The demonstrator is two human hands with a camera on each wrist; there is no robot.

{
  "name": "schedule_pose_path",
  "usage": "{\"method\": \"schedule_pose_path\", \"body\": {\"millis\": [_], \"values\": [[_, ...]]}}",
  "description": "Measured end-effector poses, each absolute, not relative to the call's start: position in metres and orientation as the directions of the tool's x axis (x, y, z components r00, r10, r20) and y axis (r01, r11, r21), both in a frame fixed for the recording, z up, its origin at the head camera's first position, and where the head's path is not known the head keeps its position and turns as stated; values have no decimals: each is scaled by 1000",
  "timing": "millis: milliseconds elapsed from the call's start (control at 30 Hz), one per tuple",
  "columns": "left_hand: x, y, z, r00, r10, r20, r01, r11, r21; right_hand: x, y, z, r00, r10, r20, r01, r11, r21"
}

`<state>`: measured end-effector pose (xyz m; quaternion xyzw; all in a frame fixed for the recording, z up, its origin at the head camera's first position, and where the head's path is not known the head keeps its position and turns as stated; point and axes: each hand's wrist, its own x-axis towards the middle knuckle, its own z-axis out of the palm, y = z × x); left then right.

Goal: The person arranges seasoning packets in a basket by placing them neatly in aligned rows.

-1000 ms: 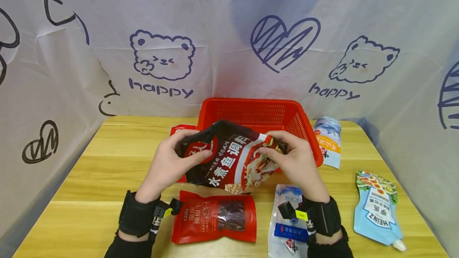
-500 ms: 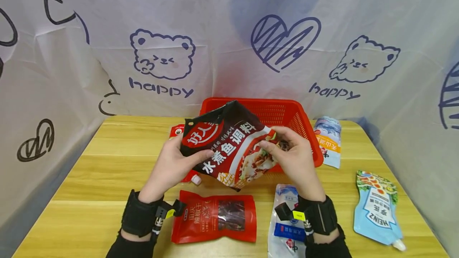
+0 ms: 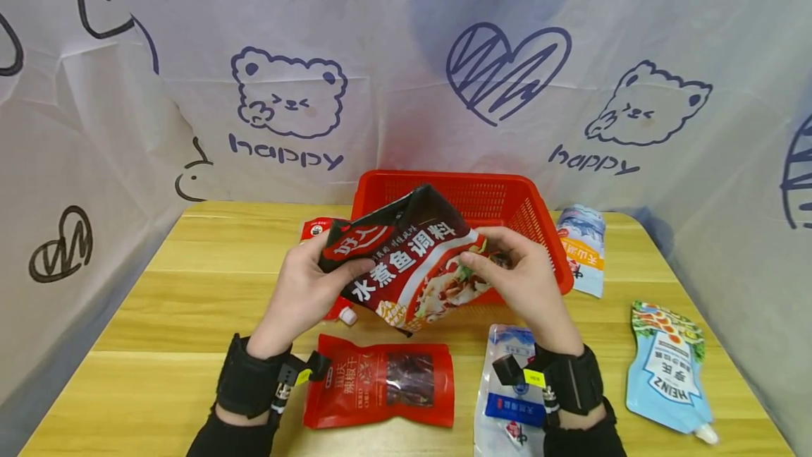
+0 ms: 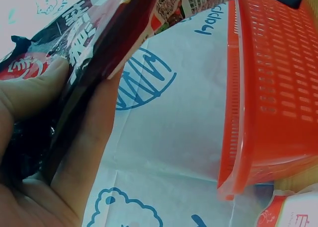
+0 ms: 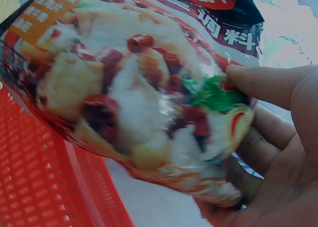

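A black and red seasoning packet (image 3: 406, 259) with a picture of a fish dish is held up in both hands, tilted, in front of the basket. My left hand (image 3: 311, 288) grips its left end, thumb on the printed front and fingers behind. The right hand (image 3: 520, 273) pinches the other end, thumb across the food picture (image 5: 149, 88). In the left wrist view the packet (image 4: 84, 33) is seen edge-on between thumb and fingers. Behind it stands a red plastic basket (image 3: 539, 231) with perforated walls; the packet hides part of it.
A red dried chili bag (image 3: 380, 383) lies in front. To its right is a white and blue pouch (image 3: 507, 407), partly under the right wrist. A Heinz pouch (image 3: 666, 369) and an orange-banded pouch (image 3: 582, 249) lie at right. A red capped pouch (image 3: 345, 312) is mostly hidden behind the packet.
Both hands still hold the packet. Its left end has come up and unfolded over the second, showing more of the logo, then bent slightly again.
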<state>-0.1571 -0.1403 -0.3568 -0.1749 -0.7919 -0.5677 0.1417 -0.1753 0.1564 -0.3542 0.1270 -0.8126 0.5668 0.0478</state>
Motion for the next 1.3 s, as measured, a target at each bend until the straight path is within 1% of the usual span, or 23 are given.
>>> {"method": "schedule_pose_path", "body": {"millis": [267, 533, 667, 833, 933, 1100, 1300], "values": [[-156, -138, -356, -862, 163, 480, 507, 289, 812, -171, 155, -349, -953, -175, 247, -295, 351, -889], [-154, -135, -355, -863, 193, 467, 505, 359, 785, -169, 151, -347, -892, -298, 339, -438, 385, -812], [-154, -133, -357, -852, 212, 478, 522, 389, 759, -170, 148, -351, -879, -331, 342, -456, 382, -804], [-155, -130, -360, -837, 241, 492, 548, 390, 740, -170, 145, -355, -864, -365, 348, -476, 364, -801], [-155, -130, -360, -844, 236, 482, 536, 399, 744, -170, 144, -355, -856, -368, 362, -490, 357, -796], [-153, -130, -357, -883, 203, 423, 469, 404, 785, -170, 143, -354, -851, -354, 388, -504, 344, -792], [-153, -131, -356, -922, 147, 357, 386, 334, 860, -170, 142, -355, -857, -311, 410, -502, 328, -800]]}}
